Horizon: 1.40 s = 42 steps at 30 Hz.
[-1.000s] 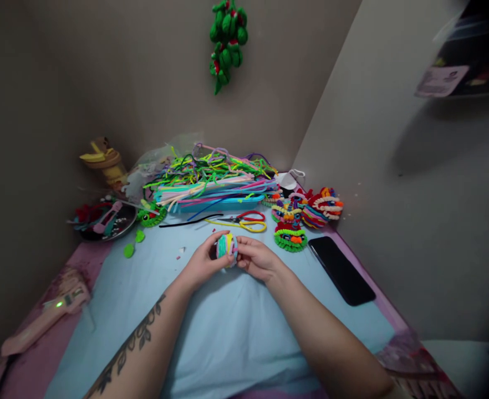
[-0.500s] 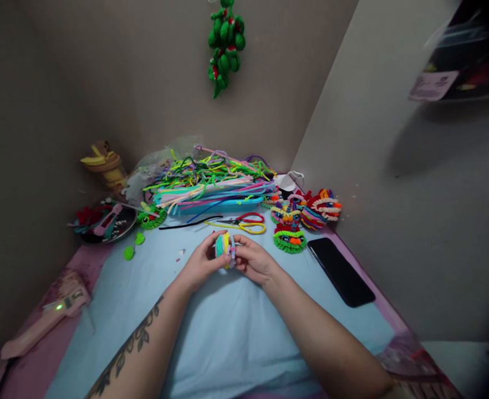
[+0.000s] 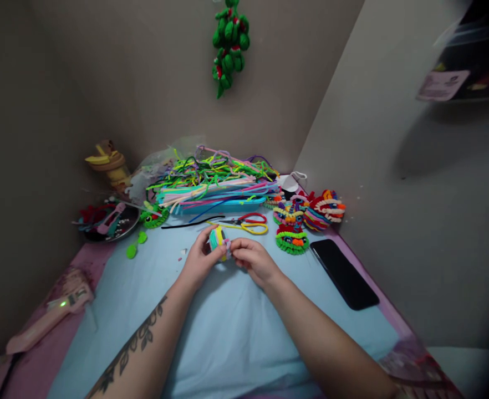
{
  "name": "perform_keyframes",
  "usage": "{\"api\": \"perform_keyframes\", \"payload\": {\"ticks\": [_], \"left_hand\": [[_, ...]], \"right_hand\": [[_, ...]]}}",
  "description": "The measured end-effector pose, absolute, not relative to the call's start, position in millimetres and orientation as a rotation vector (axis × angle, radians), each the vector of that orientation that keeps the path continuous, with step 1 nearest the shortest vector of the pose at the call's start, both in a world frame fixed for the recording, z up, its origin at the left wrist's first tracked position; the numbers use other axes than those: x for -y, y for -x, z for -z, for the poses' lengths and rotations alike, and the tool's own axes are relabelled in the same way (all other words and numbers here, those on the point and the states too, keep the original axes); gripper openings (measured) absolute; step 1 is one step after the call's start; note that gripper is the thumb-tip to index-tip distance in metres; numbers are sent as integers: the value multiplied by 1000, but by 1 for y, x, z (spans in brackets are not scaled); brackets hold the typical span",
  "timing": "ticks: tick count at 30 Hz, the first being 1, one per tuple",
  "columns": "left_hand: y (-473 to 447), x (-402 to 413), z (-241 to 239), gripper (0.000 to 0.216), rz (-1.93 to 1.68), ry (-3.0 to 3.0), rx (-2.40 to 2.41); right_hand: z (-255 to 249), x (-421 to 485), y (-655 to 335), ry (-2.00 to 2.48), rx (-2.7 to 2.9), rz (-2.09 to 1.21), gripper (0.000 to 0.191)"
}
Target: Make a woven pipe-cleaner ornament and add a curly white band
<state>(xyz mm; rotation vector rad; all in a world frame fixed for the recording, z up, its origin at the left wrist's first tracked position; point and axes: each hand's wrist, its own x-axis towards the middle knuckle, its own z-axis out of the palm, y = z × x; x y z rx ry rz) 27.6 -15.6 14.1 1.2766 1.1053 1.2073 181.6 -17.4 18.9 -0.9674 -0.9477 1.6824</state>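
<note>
Both my hands meet over the light blue cloth (image 3: 228, 332) in the middle of the table. My left hand (image 3: 198, 260) is closed round a small coiled pipe-cleaner piece (image 3: 218, 239) in teal, yellow and pink. My right hand (image 3: 253, 259) pinches the same piece from its right side, fingers pressed together. Just beyond the hands lie red and yellow scissors (image 3: 246, 223) and a black pipe cleaner (image 3: 190, 223).
A heap of coloured pipe cleaners (image 3: 211, 180) lies at the back. Finished pipe-cleaner faces (image 3: 306, 216) sit at the right, a black phone (image 3: 344, 272) beside them. A pink glue gun (image 3: 49, 318) lies at the left, a dark dish of bits (image 3: 107, 221) behind it.
The coiled piece has turned a little in my fingers and both hands shifted slightly left. The view has drifted a little.
</note>
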Motion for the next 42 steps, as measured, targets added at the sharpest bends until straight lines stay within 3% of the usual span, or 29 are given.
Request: {"api": "perform_keyframes", "payload": {"ticks": [8, 16, 32, 42], "left_hand": [[-32, 16, -16, 57, -1152, -1321, -1143], [-33, 20, -11, 74, -1123, -1301, -1013], [-36, 27, -9, 60, -1228, -1665, -1214], [-39, 23, -5, 65, -1215, -1431, -1133]], "right_hand": [[-14, 19, -176, 888, 1134, -1478, 34], [-14, 19, -173, 977, 1139, -1328, 17], [-10, 23, -166, 961, 1004, -1358, 24], [-14, 20, -168, 915, 995, -1333, 17]]}}
